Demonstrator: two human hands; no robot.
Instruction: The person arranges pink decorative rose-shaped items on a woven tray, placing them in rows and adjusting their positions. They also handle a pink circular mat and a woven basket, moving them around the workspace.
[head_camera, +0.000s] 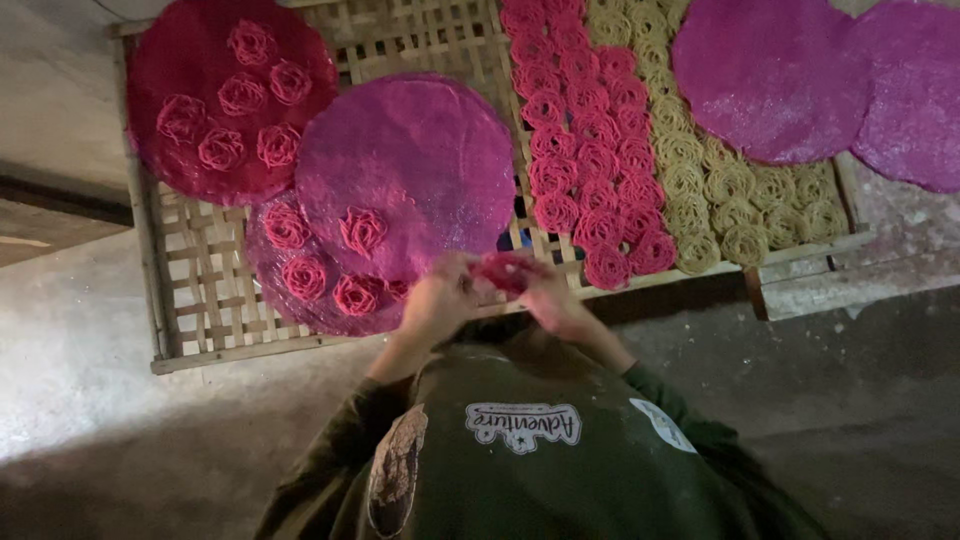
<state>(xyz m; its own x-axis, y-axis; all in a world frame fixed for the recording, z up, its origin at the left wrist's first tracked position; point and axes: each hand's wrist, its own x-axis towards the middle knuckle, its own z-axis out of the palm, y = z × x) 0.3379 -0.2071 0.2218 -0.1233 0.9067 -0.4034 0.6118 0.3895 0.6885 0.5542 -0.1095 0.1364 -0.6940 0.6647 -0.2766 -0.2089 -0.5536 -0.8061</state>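
Both my hands meet over the front edge of a woven bamboo rack (205, 300). My left hand (436, 300) and my right hand (555, 298) together hold a small red noodle coil (505, 270) between their fingers. Just left of my hands lies a round pink woven disc (410, 160) with one red coil on it. Under it a darker red disc (290, 290) carries a few coils. Right of my hands stand rows of red coils (585, 150) on the rack.
A dark red disc (170, 70) with several coils lies at the rack's far left. Yellow coils (700, 190) fill the rack's right part. Two pink discs (770, 75) overlap at top right. Grey concrete floor (90, 390) surrounds the rack.
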